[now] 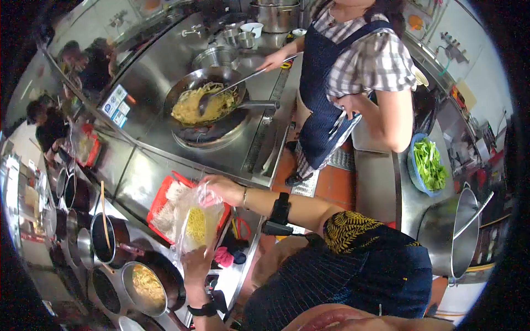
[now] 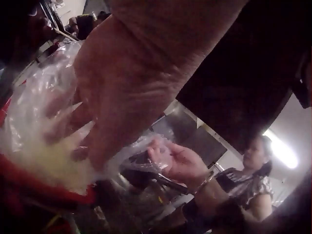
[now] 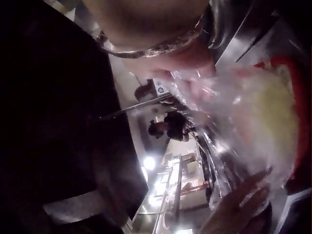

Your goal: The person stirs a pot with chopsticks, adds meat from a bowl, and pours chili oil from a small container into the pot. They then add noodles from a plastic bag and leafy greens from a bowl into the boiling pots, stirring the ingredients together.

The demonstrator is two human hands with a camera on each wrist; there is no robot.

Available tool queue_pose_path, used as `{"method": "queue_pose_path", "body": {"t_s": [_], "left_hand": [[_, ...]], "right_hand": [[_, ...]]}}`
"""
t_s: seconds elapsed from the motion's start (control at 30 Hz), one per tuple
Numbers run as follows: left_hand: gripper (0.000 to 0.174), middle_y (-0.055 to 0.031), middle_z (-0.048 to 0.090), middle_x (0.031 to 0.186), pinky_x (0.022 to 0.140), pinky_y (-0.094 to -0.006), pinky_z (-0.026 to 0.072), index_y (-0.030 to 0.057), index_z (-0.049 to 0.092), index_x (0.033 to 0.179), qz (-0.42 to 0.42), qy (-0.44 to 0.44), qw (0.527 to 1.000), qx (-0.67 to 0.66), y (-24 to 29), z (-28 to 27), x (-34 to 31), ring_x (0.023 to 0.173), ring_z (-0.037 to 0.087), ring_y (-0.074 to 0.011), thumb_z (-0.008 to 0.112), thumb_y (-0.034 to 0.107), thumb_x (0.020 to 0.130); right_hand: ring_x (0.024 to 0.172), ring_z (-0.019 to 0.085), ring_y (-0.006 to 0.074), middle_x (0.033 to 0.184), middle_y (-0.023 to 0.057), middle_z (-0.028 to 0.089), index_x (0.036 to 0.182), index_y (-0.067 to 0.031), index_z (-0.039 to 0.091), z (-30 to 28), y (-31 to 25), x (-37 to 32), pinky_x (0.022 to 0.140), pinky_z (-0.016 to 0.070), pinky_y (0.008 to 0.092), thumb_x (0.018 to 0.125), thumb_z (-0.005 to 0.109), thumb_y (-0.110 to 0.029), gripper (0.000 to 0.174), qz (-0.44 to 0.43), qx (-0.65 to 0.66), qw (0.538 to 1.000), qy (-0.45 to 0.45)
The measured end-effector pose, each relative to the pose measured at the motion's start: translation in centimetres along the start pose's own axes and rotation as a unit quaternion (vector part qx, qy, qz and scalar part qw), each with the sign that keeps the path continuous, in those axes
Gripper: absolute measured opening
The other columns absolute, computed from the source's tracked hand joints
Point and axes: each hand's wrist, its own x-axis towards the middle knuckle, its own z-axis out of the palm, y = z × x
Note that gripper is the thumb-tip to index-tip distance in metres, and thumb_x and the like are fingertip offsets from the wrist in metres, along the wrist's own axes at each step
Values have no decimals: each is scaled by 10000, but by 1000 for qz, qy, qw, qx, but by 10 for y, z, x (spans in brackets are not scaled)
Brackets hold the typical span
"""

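Observation:
A clear plastic bag with yellow noodles inside lies over a red basket. My right hand grips the far edge of the bag; the right wrist view shows the plastic bunched at its fingers. At the near side, my left hand holds the bag's edge, its fingers lying along the plastic. In the left wrist view, this left hand hides part of the bag. Pale, whitish contents fill the basket beside the bag.
Across the counter, another person stirs noodles in a wok with a long ladle. Several pots, one a pan of food, stand at lower left. Red-handled scissors lie beside the basket. A bowl of greens sits at right.

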Motion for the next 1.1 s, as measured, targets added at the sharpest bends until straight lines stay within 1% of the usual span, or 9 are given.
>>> {"method": "queue_pose_path", "body": {"t_s": [0.17,0.2,0.33,0.37,0.47,0.67,0.83,0.93,1.1], "left_hand": [[322,-195,596,778,748,-499,412,51,587,945,4,5,999,-54,-4,8,-3,739,575,-350,464,333,850],[308,-217,588,784,676,-493,432,39,554,984,-72,-91,982,-146,11,-32,11,745,572,-364,405,286,876],[250,-171,615,761,567,-461,476,47,498,1048,-152,42,985,-73,-3,-13,15,655,598,-354,436,156,832],[272,-171,622,792,597,-438,491,38,492,1059,-269,-49,959,-76,4,-26,21,702,612,-346,461,93,794],[545,-194,620,849,655,-413,502,71,365,1261,-307,-45,949,-53,8,-31,15,761,623,-328,520,81,739],[883,-208,557,1052,721,-377,496,106,164,1378,-259,38,965,28,2,-44,2,879,596,-345,648,133,641],[691,-210,523,1109,750,-373,489,68,308,1310,-279,-104,951,-77,15,-70,4,930,577,-334,600,86,683],[527,-202,546,1075,758,-380,483,45,418,1220,-146,54,983,-103,18,-33,10,913,581,-332,549,43,710],[512,-205,464,1207,897,-382,415,50,398,1254,-158,-143,952,-219,30,-33,76,1083,483,-329,540,101,765]], "right_hand": [[829,591,203,921,91,599,1030,-25,542,1,-10,-10,673,514,350,837,516,-169,243,-17,79,996,-44],[845,581,197,960,91,593,1054,-40,533,-7,-5,-4,674,504,337,837,524,-186,262,2,85,995,-53],[889,575,203,1042,118,564,1098,-45,503,-9,-9,-16,669,505,272,784,562,-139,333,-15,148,980,-133],[959,555,218,1052,117,561,1099,-39,504,-17,-6,-14,759,493,324,787,547,-146,332,-4,138,981,-135],[820,516,154,1090,79,547,1131,-45,494,-1,-6,-27,679,438,310,805,519,-183,355,-14,133,988,-81],[749,496,110,1032,51,537,1111,-48,489,14,-15,-35,621,416,261,851,482,-181,292,-55,68,996,-17],[695,474,89,1057,41,517,1127,-32,460,5,-9,-39,609,403,232,861,466,-176,302,-51,23,994,-96],[789,543,118,1128,94,538,1086,-44,487,21,-13,-50,679,451,255,894,409,-166,241,-87,0,992,-93],[599,496,60,1092,55,553,1091,-33,497,28,-10,-49,560,419,197,870,400,-155,271,-95,-70,988,-97]]}}
